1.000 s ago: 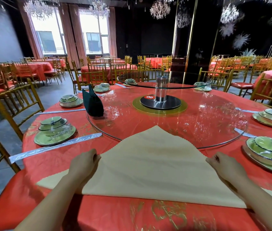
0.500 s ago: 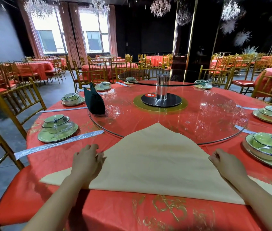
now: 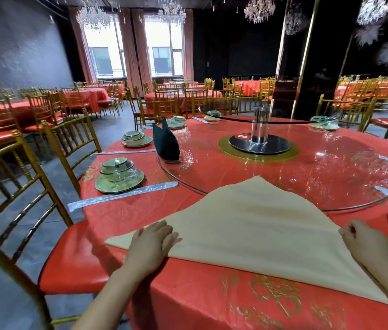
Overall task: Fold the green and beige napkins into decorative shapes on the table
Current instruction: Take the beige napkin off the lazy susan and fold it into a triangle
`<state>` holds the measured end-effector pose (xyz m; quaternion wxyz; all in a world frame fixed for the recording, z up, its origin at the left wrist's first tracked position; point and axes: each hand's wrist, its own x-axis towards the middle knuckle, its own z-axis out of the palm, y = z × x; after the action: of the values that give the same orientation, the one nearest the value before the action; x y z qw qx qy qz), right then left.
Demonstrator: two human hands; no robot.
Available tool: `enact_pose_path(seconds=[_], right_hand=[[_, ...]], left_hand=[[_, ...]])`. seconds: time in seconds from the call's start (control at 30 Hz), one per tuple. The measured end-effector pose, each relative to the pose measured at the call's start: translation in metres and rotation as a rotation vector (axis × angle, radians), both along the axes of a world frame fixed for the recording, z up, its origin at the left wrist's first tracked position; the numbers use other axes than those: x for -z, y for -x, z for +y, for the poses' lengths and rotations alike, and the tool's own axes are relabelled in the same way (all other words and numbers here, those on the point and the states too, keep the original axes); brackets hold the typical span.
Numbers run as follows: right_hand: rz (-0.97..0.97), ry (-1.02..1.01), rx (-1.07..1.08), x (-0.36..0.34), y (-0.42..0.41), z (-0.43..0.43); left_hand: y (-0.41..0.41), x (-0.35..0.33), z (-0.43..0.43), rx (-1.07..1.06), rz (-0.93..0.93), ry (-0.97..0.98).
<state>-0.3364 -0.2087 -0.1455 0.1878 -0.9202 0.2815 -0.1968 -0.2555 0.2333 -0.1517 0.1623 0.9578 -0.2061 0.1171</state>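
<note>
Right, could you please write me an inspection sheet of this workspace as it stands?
Surface: round table with red cloth, glass turntable on it.
Job's things: beige napkin lies flat as a triangle, tip over the turntable's rim; green napkin stands folded on the turntable.
Clutter: green place settings, wrapped utensils.
Grippers: left hand flat on beige napkin; right hand curled at its right edge, grip unclear.
Cables: nothing seen.
Surroundings: gold chairs, other red tables.
</note>
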Motion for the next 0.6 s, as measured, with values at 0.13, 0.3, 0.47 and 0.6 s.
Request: enact_pose_path(seconds=[0.13, 0.3, 0.47, 0.6], right_hand=[[-0.004, 0.008, 0.006, 0.002, 0.001, 0.000], [-0.005, 0.026, 0.006, -0.001, 0.004, 0.002], [-0.008, 0.042, -0.001, -0.006, 0.006, 0.008], [0.004, 0.044, 0.002, -0.005, 0.007, 0.008]], left_hand=[[-0.006, 0.001, 0.006, 0.017, 0.033, 0.023], [-0.014, -0.014, 0.052, -0.431, 0.040, 0.030], [-0.023, -0.029, 0.078, -0.501, 0.324, 0.022], [-0.029, -0.033, 0.085, -0.432, 0.467, 0.165]])
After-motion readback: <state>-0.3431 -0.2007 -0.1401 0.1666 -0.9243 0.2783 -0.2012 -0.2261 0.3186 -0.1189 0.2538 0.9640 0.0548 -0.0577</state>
